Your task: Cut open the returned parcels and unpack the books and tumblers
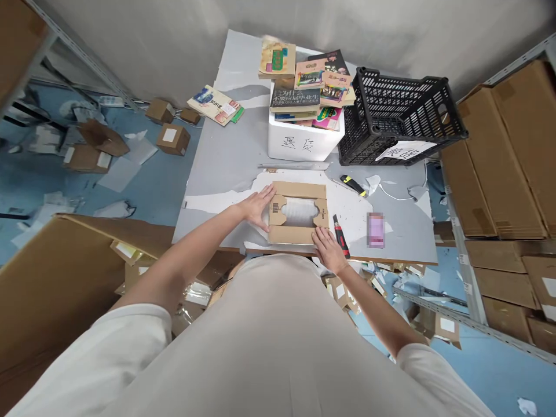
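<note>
Head view — the cardboard box [299,189] lies against the wide-spread left hand [259,207], its near-right corner under the loosely flattened right hand [329,249].

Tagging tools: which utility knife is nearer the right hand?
The red-and-black knife, just beside the right hand; the yellow-and-black one lies farther back, toward the black crate.

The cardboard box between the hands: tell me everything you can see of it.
The box is brown, looks like cardboard, and lies on the table near its front edge. Long flaps line its far and near sides; notched ones lie at left and right, the left bearing a barcode-like mark. Through the central opening something whitish shows, too unclear to name. The left hand touches its left side, the right hand its near right corner.
</note>
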Demonstrator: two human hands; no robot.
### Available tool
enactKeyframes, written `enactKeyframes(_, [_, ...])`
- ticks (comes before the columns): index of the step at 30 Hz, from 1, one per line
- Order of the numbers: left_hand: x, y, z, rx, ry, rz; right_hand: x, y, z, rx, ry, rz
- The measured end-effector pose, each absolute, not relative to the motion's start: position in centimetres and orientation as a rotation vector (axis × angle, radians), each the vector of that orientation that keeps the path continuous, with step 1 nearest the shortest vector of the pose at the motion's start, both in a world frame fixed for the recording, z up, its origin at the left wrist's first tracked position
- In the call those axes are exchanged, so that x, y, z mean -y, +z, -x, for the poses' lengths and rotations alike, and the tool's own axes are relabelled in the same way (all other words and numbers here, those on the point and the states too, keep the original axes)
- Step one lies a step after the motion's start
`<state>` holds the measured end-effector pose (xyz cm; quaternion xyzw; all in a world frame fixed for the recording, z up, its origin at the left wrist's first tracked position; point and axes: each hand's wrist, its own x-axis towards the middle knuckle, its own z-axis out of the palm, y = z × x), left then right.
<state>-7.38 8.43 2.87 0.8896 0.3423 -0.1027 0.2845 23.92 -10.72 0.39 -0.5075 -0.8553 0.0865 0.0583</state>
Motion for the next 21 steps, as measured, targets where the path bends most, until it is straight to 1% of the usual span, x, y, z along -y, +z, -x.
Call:
enactKeyframes(3, [-8.2,4.0,6.5,-0.953,-0.422,-2.301,11.2,0.3,-23.5,2.502,0.367,1.569])
enactKeyframes(5, [-7.4,4.4,5.0,-1.112,-0.445,-2.237,10.1,0.9,-22.6,2.313,0.403,1.747])
enactKeyframes(9, [-5.0,3.7,1.9,-1.472,-0.359,-2.132,7.1,2.1,-20.7,1.863,0.333,2.115])
enactKeyframes(11, [-4.1,3.2,1.2,-1.532,-0.31,-2.084,6.1,2.3,-20.2,1.725,0.29,2.176])
enactKeyframes(13, [-3.8,2.9,1.0,-1.554,-0.262,-2.044,5.5,2.3,-20.2,1.642,0.32,2.197])
enactKeyframes(16, [-3.8,3.1,0.8,-1.595,-0.206,-2.004,4.7,2.6,-20.2,1.582,0.403,2.252])
enactKeyframes(18, [-3.8,3.4,0.6,-1.618,-0.174,-1.976,4.0,3.2,-20.1,1.613,0.371,2.325])
enactKeyframes(21, [-3.4,3.9,0.9,-1.608,-0.042,-1.989,2.9,4.4,-19.9,1.892,0.274,2.315])
